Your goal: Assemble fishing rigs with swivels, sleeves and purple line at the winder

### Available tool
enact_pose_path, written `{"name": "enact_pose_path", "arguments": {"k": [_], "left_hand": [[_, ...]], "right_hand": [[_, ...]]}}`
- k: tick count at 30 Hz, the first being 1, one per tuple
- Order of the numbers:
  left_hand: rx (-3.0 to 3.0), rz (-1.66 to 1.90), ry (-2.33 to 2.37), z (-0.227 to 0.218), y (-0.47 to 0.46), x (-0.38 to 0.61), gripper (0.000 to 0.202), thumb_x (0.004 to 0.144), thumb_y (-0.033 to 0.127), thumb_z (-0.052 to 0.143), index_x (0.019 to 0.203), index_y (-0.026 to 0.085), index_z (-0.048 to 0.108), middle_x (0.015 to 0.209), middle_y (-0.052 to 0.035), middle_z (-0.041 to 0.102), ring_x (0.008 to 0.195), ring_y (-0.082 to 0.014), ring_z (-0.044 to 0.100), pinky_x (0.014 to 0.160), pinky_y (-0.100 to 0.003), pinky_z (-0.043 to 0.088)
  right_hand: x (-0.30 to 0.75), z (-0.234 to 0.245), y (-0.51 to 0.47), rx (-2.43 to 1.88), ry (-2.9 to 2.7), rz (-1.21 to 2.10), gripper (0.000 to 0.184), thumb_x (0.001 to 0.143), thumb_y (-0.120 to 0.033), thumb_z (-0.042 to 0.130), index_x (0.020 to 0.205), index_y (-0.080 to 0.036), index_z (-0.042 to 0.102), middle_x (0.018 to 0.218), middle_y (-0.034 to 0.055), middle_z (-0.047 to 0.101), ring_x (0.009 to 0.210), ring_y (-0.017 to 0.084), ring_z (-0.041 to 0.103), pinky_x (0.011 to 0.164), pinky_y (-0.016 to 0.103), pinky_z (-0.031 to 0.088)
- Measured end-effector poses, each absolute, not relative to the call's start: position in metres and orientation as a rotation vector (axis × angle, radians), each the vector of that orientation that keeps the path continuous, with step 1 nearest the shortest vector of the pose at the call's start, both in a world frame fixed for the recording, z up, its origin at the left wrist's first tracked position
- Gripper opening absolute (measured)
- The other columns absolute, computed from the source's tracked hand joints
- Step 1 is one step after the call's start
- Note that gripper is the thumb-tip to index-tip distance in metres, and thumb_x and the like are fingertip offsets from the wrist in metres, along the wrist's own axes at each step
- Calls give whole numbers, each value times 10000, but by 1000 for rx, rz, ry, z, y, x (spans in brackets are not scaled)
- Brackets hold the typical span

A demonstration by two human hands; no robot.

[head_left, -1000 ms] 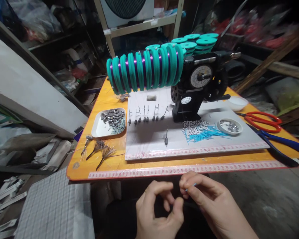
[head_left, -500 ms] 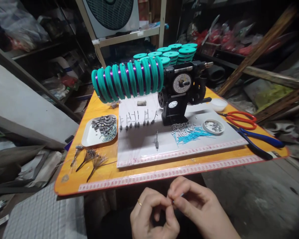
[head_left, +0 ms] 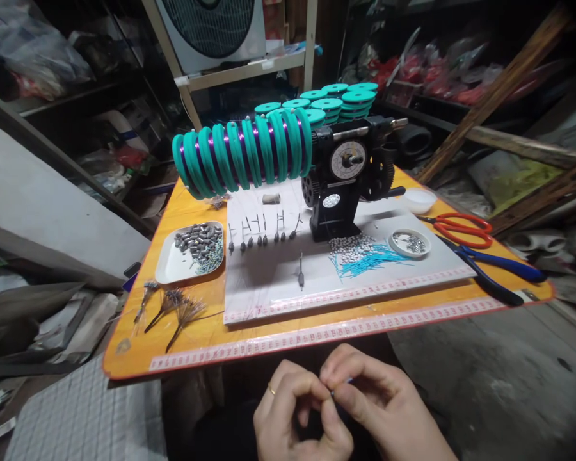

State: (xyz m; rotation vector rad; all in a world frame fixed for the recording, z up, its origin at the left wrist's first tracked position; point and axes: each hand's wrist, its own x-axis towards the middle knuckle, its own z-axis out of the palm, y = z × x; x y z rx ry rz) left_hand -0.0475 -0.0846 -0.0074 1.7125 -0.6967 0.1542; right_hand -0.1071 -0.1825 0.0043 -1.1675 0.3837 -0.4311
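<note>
My left hand [head_left: 300, 413], with a ring on one finger, is closed in a pinch below the table's front edge. Its fingertips meet those of my right hand [head_left: 377, 397], which is pinched too. A sliver of a thin blue piece [head_left: 349, 380] shows between the right thumb and forefinger; what the left fingertips grip is too small to make out. On the white board [head_left: 269, 291] lie thin blue sticks [head_left: 369, 261] beside small silvery beads [head_left: 350, 245]. Several dark sinkers with metal pins [head_left: 264, 241] hang in a row from the teal spools [head_left: 242, 153], and one sinker [head_left: 301, 276] sits nearer.
A black winding machine [head_left: 338, 186] carries the spools. Left stands a white tray [head_left: 166, 272] of grey weights; right, a small round dish [head_left: 408, 251], orange-handled scissors [head_left: 463, 229] and blue-handled pliers [head_left: 504, 266]. Wire bundles [head_left: 180, 310] lie at the orange table's [head_left: 129, 326] front left.
Both hands stay pinched together, with only a slight shift of the fingers. Less of the blue piece shows now. The whole view has moved a little.
</note>
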Motion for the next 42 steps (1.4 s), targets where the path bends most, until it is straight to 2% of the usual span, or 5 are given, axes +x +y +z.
{"name": "enact_pose_path", "arguments": {"k": [9,19,35,38,42], "left_hand": [[1712,160,-880,-4,-78,-41,192,771,58,556,804,246,531,607,73,476,441,-73,398,421,-192,347],[1686,115,-675,-4,-84,-48,152,798,99,532,754,244,524,631,69,437,497,-85,349,472,-223,297],[1687,76,-723,-4,-82,-48,175,836,75,536,793,244,543,657,66,465,513,-83,376,486,-210,339],[1615,14,-755,-5,-78,-44,110,879,231,657,976,245,606,726,45,557,576,-93,489,549,-207,448],[1540,11,-1059,-3,-71,-28,383,834,322,747,1188,217,646,804,2,638,655,-107,611,606,-186,527]], "right_hand": [[-107,2,-182,-1107,377,-415,216,779,-389,803,677,-215,728,741,32,646,687,161,619,642,263,515],[-111,9,-188,-1161,348,-368,13,811,-279,783,814,-273,794,867,39,713,819,167,670,759,251,537],[-109,-3,-181,-990,376,-330,148,844,-312,759,737,-225,705,837,0,632,738,123,616,708,246,493],[-110,0,-186,-980,359,-301,135,861,-313,740,756,-234,713,876,-6,613,744,125,630,725,262,494],[-111,5,-196,-999,323,-203,149,825,-327,780,729,-218,746,832,-3,600,760,123,605,720,247,476]]}}
